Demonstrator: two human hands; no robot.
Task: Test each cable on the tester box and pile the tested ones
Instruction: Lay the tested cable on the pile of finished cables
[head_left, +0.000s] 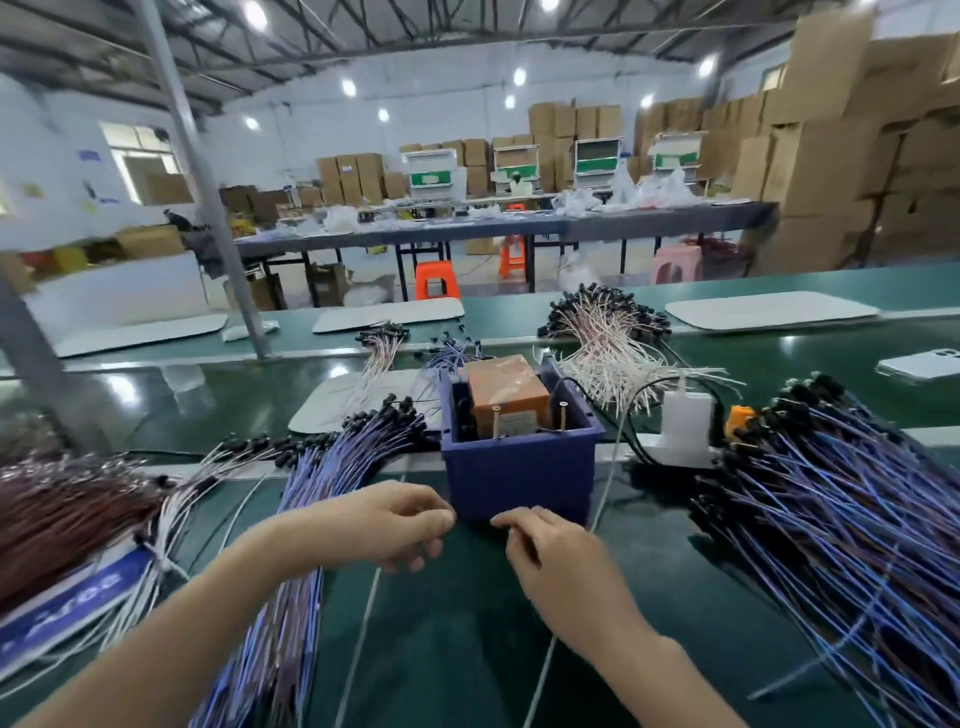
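The tester box (519, 467) is a dark blue bin holding an orange block with two brass pins (527, 413) standing up from it. My left hand (400, 525) and my right hand (545, 551) hover just in front of the box, fingers curled, almost touching each other. Whether either hand pinches a thin cable is too blurred to tell. A pile of blue-purple cables (311, 519) lies to the left under my left forearm. A larger pile of blue cables (841, 519) fans out on the right.
White cables with black ends (608, 343) are heaped behind the box. Dark red and white cables (72, 509) lie at far left on a blue-labelled card. A white power strip with a charger (685, 431) sits right of the box. A phone (919, 366) rests far right.
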